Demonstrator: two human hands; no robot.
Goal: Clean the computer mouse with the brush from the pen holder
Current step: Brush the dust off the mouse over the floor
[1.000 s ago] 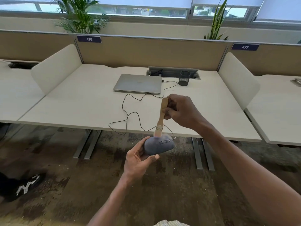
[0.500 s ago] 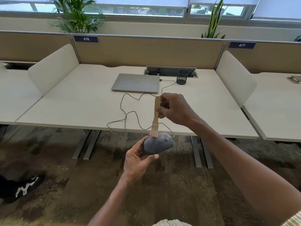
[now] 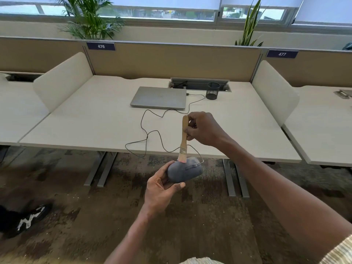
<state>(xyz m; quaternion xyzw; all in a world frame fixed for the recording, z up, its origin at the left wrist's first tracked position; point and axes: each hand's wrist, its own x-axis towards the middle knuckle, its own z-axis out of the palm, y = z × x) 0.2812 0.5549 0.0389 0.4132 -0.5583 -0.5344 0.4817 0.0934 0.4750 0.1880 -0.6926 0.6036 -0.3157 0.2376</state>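
A dark grey wired computer mouse (image 3: 185, 171) is held in the air in front of the desk edge. My left hand (image 3: 161, 187) grips it from below and behind, thumb along its near side. A small brush (image 3: 183, 139) with a wooden handle and metal ferrule stands almost upright, its pale bristles touching the mouse's top near the rear. My right hand (image 3: 203, 130) pinches the upper part of the handle. The black mesh pen holder (image 3: 213, 91) stands at the back of the desk, with nothing visible in it.
The mouse cable (image 3: 150, 132) loops across the white desk (image 3: 95, 122) to a closed silver laptop (image 3: 160, 97). White side dividers stand left and right. Desk legs and brown carpet lie below; a black shoe (image 3: 24, 218) is at the lower left.
The brush has shifted slightly left along the mouse's top, from near the buttons toward the rear. My left hand keeps the mouse in about the same place.
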